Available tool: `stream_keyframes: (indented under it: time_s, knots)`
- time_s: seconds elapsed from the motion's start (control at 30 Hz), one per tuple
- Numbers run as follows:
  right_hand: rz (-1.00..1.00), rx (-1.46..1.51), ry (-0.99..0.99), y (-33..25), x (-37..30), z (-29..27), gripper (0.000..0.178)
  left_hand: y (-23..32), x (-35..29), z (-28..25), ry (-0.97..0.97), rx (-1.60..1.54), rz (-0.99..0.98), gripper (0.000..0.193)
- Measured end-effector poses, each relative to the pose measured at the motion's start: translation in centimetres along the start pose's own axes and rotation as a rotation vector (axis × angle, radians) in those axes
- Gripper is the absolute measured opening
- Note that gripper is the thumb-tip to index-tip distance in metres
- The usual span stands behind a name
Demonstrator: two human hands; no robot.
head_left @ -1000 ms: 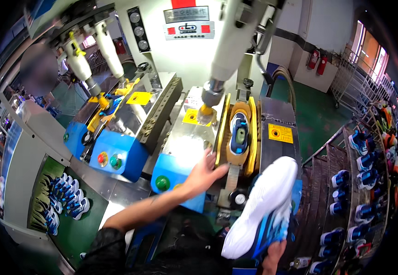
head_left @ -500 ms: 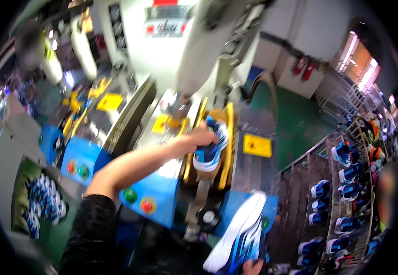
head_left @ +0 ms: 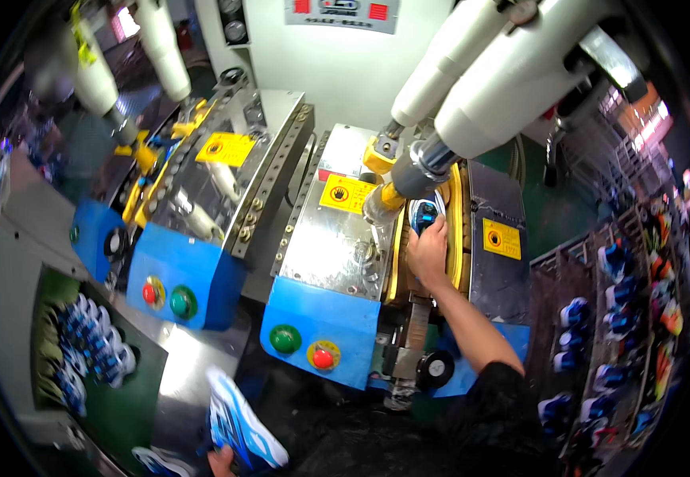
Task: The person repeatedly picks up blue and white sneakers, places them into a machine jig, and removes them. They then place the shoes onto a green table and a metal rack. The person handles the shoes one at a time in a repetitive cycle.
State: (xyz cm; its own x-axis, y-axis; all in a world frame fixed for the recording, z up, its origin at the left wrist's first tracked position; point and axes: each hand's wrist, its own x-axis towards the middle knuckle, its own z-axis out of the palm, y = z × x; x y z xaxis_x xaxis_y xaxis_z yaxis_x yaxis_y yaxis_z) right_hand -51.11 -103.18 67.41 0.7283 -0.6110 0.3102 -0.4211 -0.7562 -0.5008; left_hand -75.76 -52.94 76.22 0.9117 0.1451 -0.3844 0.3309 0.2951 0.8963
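My left hand (head_left: pixel 220 463) grips a blue-and-white sneaker (head_left: pixel 243 423) at the lower left; its white sole faces up and to the right. Under the press arm (head_left: pixel 480 95), a second blue sneaker (head_left: pixel 424 213) sits between the yellow side pads (head_left: pixel 456 230) of a pressing machine. My right hand (head_left: pixel 428 248) reaches in from the right and is closed on the near end of that sneaker. The press head (head_left: pixel 420 169) hangs beside it and hides part of it.
Blue panels with green (head_left: pixel 285 339) and red buttons (head_left: pixel 323 359) front the machine. A neighbouring press station (head_left: pixel 174 274) stands to the left. Several sneakers fill a bin (head_left: pixel 83 342) at far left; another shoe (head_left: pixel 162 463) lies lower left. A shoe rack (head_left: pixel 583 318) stands right.
My left hand has left the machine and now holds a sneaker at lower left. My right hand, earlier holding a sneaker at lower right, is now on the one in the machine. The view has shifted.
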Motion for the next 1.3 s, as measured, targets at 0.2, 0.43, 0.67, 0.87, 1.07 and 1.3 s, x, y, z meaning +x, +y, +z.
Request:
stream_keyframes:
  time_s: [0.2,0.43,0.67,0.87,1.07,1.3]
  knots:
    - [0.111,0.037,-0.055,0.3,0.9,-2.0,0.071,-3.6,-3.4,-5.3,0.396,0.097,-0.293,0.051]
    - [0.149,0.082,-0.145,-1.1,1.4,-2.4,0.073,-3.1,7.4,-4.0,0.053,0.360,-0.569,0.047]
    - [-0.386,0.447,-0.296,-17.7,-13.1,-9.1,0.056,-3.8,10.1,-3.0,-0.057,0.207,-0.657,0.047]
    - [-0.655,0.197,-0.348,-20.4,-19.5,5.8,0.064,-4.1,10.8,-2.6,-0.148,0.278,-0.643,0.046]
    - [-0.646,0.881,-0.462,-23.4,-31.1,-0.4,0.035,-3.4,7.6,-10.9,0.044,0.080,-0.493,0.037]
    - [-0.233,0.797,-1.161,-20.7,-45.7,-1.6,0.012,0.1,1.2,-17.7,0.474,0.130,0.075,0.065]
